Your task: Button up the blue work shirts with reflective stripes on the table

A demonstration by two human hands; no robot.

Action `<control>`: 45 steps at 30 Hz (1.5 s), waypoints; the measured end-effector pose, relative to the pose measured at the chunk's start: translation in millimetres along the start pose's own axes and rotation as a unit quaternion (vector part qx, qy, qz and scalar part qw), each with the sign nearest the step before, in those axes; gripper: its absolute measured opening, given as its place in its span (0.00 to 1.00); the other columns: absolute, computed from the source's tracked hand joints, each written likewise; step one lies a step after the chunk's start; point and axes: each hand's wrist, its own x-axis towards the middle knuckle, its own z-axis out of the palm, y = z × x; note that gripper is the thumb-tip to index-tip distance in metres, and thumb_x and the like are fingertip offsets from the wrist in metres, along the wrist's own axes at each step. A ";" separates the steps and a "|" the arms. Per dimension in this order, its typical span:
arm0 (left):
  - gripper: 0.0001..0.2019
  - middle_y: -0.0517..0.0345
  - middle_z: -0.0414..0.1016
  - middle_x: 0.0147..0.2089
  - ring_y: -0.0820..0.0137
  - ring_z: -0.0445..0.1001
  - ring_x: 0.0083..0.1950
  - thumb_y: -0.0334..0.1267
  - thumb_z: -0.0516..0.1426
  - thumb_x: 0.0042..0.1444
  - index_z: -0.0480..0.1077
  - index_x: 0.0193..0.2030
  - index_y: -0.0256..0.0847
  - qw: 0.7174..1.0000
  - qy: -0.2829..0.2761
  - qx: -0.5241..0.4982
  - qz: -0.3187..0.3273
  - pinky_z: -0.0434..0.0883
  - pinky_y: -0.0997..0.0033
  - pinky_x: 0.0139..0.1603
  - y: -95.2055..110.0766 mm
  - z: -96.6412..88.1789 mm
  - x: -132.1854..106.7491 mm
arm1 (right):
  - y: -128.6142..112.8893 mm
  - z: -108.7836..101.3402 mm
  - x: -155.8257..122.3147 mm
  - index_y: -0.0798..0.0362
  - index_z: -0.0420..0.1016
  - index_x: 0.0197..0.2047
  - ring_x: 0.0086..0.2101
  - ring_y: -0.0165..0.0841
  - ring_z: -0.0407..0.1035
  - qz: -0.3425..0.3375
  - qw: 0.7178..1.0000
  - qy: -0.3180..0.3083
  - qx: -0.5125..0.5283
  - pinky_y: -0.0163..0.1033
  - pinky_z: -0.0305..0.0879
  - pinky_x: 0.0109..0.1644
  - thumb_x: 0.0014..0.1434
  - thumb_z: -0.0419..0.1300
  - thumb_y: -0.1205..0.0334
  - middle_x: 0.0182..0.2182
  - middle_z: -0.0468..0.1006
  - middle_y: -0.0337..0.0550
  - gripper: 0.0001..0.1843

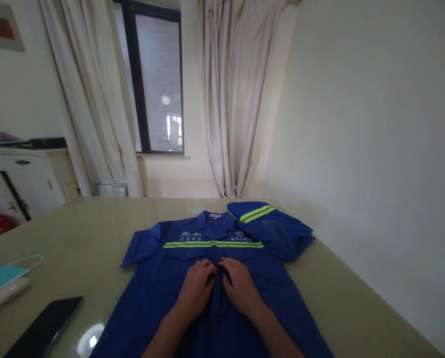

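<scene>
You're laying both hands on the blue work shirt [170,278], which is lying flat, front side up, on the pale green table [357,298] right in front of you with the collar pointing toward the window [157,84]. Your left hand [196,289] and right hand [241,288] are sitting side by side, almost touching, just below the reflective stripe [212,244]. The fingers of both are curling in together and clamping on the front placket, one hand per edge. The fingertips are tucking into the fabric, so I can't tell if there's a button in there.

A second folded blue garment [273,223] is overlapping the shirt's shoulder on your right. Well off to your left, a dark phone [45,328] and a blue face mask [2,276] are lying on the table.
</scene>
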 end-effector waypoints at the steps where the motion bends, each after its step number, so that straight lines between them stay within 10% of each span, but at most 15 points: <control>1: 0.12 0.55 0.77 0.49 0.63 0.73 0.52 0.28 0.52 0.62 0.75 0.42 0.45 1.000 0.007 0.019 -0.002 0.66 0.65 0.53 1.2 -0.3 0.1 | 1.1 0.0 0.4 0.49 0.75 0.61 0.62 0.37 0.65 -0.002 1.000 -0.005 -0.003 0.43 0.54 0.67 0.61 0.52 0.69 0.61 0.74 0.45 0.26; 5: 0.13 0.54 0.77 0.48 0.62 0.73 0.51 0.30 0.49 0.65 0.74 0.44 0.44 0.995 0.031 0.090 -0.010 0.69 0.62 0.55 6.0 1.9 -2.1 | 1.9 0.9 0.3 0.48 0.70 0.66 0.65 0.37 0.60 -0.022 0.999 -0.034 -0.033 0.46 0.50 0.70 0.63 0.50 0.68 0.67 0.68 0.43 0.30; 12: 0.29 0.43 0.57 0.75 0.58 0.54 0.76 0.29 0.45 0.63 0.59 0.71 0.30 0.975 -0.024 0.220 0.028 0.57 0.51 0.74 7.1 10.1 -16.8 | -13.1 -5.9 -0.3 0.49 0.73 0.63 0.62 0.36 0.65 -0.001 0.995 -0.033 -0.097 0.43 0.57 0.66 0.63 0.48 0.70 0.64 0.72 0.44 0.27; 17: 0.32 0.49 0.51 0.77 0.59 0.50 0.77 0.31 0.45 0.61 0.57 0.74 0.35 0.971 -0.051 0.234 0.016 0.55 0.53 0.75 16.1 21.7 -45.0 | -36.4 -17.3 11.9 0.50 0.78 0.48 0.47 0.42 0.77 0.057 0.987 -0.035 -0.149 0.43 0.69 0.49 0.67 0.51 0.63 0.45 0.83 0.49 0.15; 22: 0.33 0.52 0.51 0.77 0.59 0.52 0.77 0.31 0.47 0.60 0.58 0.73 0.38 0.979 -0.074 0.191 -0.011 0.55 0.54 0.75 31.1 16.8 -68.0 | -39.0 -0.4 15.2 0.51 0.74 0.52 0.46 0.41 0.77 0.093 0.978 -0.001 -0.186 0.40 0.68 0.45 0.67 0.56 0.62 0.48 0.80 0.51 0.13; 30: 0.18 0.51 0.81 0.45 0.60 0.78 0.49 0.39 0.45 0.67 0.77 0.40 0.42 0.981 0.019 0.119 -0.155 0.72 0.62 0.49 40.7 -9.0 -4.4 | -15.0 7.3 14.9 0.46 0.74 0.48 0.41 0.36 0.78 0.066 0.987 0.011 -0.148 0.34 0.64 0.38 0.70 0.55 0.60 0.45 0.81 0.41 0.08; 45: 0.13 0.54 0.76 0.50 0.64 0.75 0.52 0.42 0.46 0.70 0.71 0.44 0.44 0.970 0.104 0.040 -0.215 0.66 0.68 0.48 27.7 9.4 22.6 | -10.0 11.2 21.3 0.47 0.73 0.44 0.37 0.31 0.76 0.025 0.988 0.032 -0.151 0.32 0.60 0.34 0.75 0.48 0.60 0.41 0.80 0.38 0.13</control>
